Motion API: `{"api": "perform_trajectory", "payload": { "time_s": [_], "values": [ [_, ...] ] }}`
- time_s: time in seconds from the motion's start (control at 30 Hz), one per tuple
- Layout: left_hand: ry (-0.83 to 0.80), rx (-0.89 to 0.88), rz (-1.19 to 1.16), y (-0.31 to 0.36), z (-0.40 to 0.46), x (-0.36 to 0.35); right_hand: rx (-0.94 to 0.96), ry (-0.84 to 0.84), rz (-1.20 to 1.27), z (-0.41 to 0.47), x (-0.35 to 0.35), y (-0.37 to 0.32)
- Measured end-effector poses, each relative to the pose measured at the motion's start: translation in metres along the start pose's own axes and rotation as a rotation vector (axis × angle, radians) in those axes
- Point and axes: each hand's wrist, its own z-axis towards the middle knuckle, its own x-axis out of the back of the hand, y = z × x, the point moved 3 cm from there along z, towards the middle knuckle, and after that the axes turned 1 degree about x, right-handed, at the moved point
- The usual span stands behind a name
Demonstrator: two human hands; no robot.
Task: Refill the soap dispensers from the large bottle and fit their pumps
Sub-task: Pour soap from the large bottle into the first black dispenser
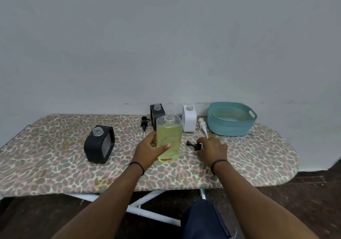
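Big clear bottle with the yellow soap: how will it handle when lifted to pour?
The bottle looks mostly full, so probably heavy. Its neck is uncapped, so tipping would likely spill. Smooth clear walls may be slippery; the left hand grips low.

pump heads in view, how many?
3: black pump lying left of the large bottle, white pump lying beside the basket, black pump under the right hand.

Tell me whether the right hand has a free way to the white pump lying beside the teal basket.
Probably yes. The right hand rests on the black pump, and the white pump lies just beyond its knuckles with nothing between. The basket sits off to the side.
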Motion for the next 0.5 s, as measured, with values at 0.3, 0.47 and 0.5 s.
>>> {"api": "perform_trajectory", "payload": {
  "time_s": [0.3,0.47,0.5],
  "values": [
    [0.069,-0.009,-0.002,0.012,-0.009,0.007,0.405,-0.156,0.725,-0.009,0.037,-0.062],
    [0.209,-0.051,0.058,0.027,-0.023,0.035,0.361,-0.157,0.934,-0.004,0.04,-0.077],
    [0.244,-0.053,0.073,0.027,-0.026,0.043,0.35,-0.148,0.955,-0.004,0.039,-0.078]
  ]
}}
